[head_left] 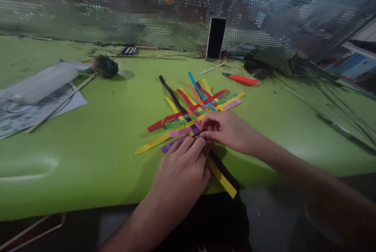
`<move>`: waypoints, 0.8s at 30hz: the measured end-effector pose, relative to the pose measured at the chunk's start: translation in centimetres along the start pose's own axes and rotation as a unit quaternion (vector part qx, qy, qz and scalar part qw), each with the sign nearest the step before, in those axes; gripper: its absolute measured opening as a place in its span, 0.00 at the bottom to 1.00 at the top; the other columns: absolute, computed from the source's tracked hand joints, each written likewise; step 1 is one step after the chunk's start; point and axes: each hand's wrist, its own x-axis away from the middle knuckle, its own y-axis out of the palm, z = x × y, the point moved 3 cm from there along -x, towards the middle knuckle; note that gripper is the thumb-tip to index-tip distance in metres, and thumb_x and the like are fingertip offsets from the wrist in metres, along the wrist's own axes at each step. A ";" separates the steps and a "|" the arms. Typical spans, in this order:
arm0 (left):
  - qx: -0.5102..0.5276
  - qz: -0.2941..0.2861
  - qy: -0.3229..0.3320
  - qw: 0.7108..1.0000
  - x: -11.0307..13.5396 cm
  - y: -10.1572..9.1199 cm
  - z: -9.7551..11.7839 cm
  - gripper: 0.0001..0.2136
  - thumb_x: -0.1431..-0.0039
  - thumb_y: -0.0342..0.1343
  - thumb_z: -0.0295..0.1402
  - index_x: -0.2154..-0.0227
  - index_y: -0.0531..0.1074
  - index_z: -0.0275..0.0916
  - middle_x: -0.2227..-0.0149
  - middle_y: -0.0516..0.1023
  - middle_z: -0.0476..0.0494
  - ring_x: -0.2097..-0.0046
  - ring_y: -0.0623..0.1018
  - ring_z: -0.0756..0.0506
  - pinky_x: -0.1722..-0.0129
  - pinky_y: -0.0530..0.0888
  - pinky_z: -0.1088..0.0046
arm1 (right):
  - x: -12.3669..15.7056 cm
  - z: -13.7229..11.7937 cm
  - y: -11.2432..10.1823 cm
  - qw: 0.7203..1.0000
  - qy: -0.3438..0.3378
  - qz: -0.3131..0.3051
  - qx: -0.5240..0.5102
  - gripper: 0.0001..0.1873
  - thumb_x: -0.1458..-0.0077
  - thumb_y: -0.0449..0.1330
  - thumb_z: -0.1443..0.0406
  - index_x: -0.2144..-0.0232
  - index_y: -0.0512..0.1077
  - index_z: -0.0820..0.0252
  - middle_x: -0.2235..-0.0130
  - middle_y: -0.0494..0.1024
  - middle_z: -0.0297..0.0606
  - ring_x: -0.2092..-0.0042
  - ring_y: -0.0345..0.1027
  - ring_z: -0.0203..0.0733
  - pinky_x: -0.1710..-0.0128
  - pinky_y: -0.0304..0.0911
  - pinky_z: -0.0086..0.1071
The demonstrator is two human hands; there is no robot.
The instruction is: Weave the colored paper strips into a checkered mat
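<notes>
A mat of woven coloured strips (194, 116), seemingly paper, lies on the green table in front of me. Red, yellow, green, pink, purple, blue, orange and black strips cross one another, their loose ends sticking out. My left hand (183, 170) rests on the near edge of the weave, fingers bent and closed over the strips there; the fingertips are partly hidden. My right hand (225, 128) pinches a dark strip (201, 132) at the same edge, close to the left fingers. A yellow strip end (225, 181) and a black strip end (225, 166) stick out below my hands, toward the table's front edge.
A red-handled cutter (242, 79) lies behind the mat. Farther back, a phone (216, 38) leans upright against a perforated metal screen (182, 1). Printed sheets (69, 101), a stick (63, 103) and a dark round clump (105, 67) are left; dark leaves (268, 63) are right.
</notes>
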 end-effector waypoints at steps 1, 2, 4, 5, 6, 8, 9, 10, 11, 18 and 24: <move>0.001 0.001 -0.001 1.000 0.0 0.0 0.0 0.16 0.39 0.52 0.25 0.49 0.73 0.32 0.53 0.78 0.39 0.51 0.76 0.36 0.53 0.78 0.55 | 0.0 0.1 -0.1 1.000 -0.011 0.004 0.002 0.06 0.45 0.68 0.69 0.62 0.77 0.61 0.67 0.78 0.35 0.68 0.67 0.36 0.65 0.59 0.32; 0.002 0.002 -0.002 1.000 0.0 0.0 0.0 0.16 0.39 0.52 0.25 0.49 0.73 0.33 0.53 0.78 0.39 0.51 0.76 0.36 0.53 0.78 0.55 | -0.1 0.1 -0.1 1.000 -0.022 0.007 0.006 0.10 0.45 0.68 0.69 0.59 0.77 0.61 0.65 0.78 0.36 0.66 0.67 0.37 0.64 0.60 0.32; 0.001 0.005 -0.004 1.000 0.0 0.1 0.0 0.15 0.39 0.52 0.25 0.49 0.73 0.33 0.52 0.77 0.40 0.51 0.76 0.37 0.53 0.78 0.56 | -0.3 0.2 -0.2 0.999 -0.036 0.011 0.019 0.12 0.45 0.68 0.69 0.57 0.78 0.60 0.62 0.78 0.38 0.65 0.68 0.38 0.62 0.61 0.32; -0.001 0.006 -0.004 1.000 0.0 0.1 0.0 0.15 0.38 0.52 0.25 0.49 0.73 0.33 0.52 0.77 0.40 0.51 0.76 0.37 0.53 0.78 0.56 | -0.4 0.2 -0.2 0.999 -0.036 0.011 0.024 0.12 0.45 0.68 0.69 0.57 0.78 0.61 0.62 0.78 0.38 0.65 0.68 0.38 0.62 0.61 0.32; -0.001 0.008 -0.004 1.000 0.1 0.1 0.1 0.15 0.38 0.52 0.25 0.50 0.73 0.33 0.52 0.77 0.40 0.51 0.76 0.37 0.53 0.77 0.56 | -0.5 0.3 -0.1 0.999 -0.033 0.012 0.027 0.11 0.45 0.68 0.69 0.57 0.78 0.61 0.63 0.77 0.37 0.65 0.67 0.37 0.63 0.60 0.32; -0.002 0.010 -0.005 1.000 0.0 0.1 0.1 0.14 0.38 0.52 0.25 0.51 0.74 0.33 0.52 0.77 0.40 0.51 0.75 0.38 0.52 0.77 0.57 | -0.7 0.3 0.1 0.999 -0.028 0.013 0.024 0.10 0.44 0.68 0.69 0.58 0.78 0.62 0.66 0.77 0.36 0.67 0.66 0.36 0.64 0.59 0.32; -0.002 0.010 -0.005 1.000 0.0 0.1 0.1 0.13 0.38 0.52 0.25 0.52 0.74 0.33 0.52 0.77 0.41 0.51 0.75 0.38 0.52 0.77 0.57 | -0.7 0.4 0.2 0.999 -0.030 0.014 0.022 0.09 0.43 0.68 0.68 0.58 0.78 0.63 0.67 0.77 0.35 0.67 0.66 0.36 0.65 0.59 0.32; -0.002 0.009 -0.006 1.000 0.0 0.1 0.0 0.13 0.38 0.52 0.25 0.52 0.74 0.33 0.52 0.77 0.41 0.51 0.75 0.38 0.51 0.77 0.57 | -0.6 0.4 0.2 0.999 -0.035 0.018 0.022 0.08 0.43 0.68 0.68 0.59 0.78 0.62 0.67 0.77 0.35 0.68 0.66 0.36 0.65 0.59 0.32; -0.002 0.008 -0.008 1.000 0.0 0.0 0.0 0.13 0.38 0.52 0.25 0.51 0.74 0.33 0.53 0.77 0.41 0.50 0.75 0.38 0.51 0.77 0.57 | -0.4 0.4 0.3 0.998 -0.044 0.026 0.023 0.08 0.43 0.68 0.68 0.60 0.77 0.62 0.67 0.77 0.35 0.68 0.66 0.36 0.65 0.59 0.32; -0.008 0.000 -0.001 1.000 -0.1 0.1 0.0 0.12 0.38 0.52 0.26 0.53 0.75 0.33 0.54 0.77 0.39 0.51 0.75 0.38 0.52 0.78 0.57 | 2.4 0.9 0.8 0.982 -0.146 0.093 0.078 0.03 0.39 0.62 0.69 0.66 0.74 0.61 0.64 0.77 0.38 0.62 0.69 0.40 0.60 0.62 0.34; -0.005 -0.009 -0.003 1.000 -0.1 0.4 -0.1 0.13 0.35 0.50 0.25 0.52 0.75 0.34 0.50 0.76 0.38 0.48 0.75 0.37 0.51 0.78 0.58 | 3.0 0.5 1.9 0.974 -0.148 0.130 0.107 0.10 0.38 0.58 0.72 0.72 0.71 0.61 0.64 0.76 0.41 0.61 0.69 0.42 0.59 0.64 0.36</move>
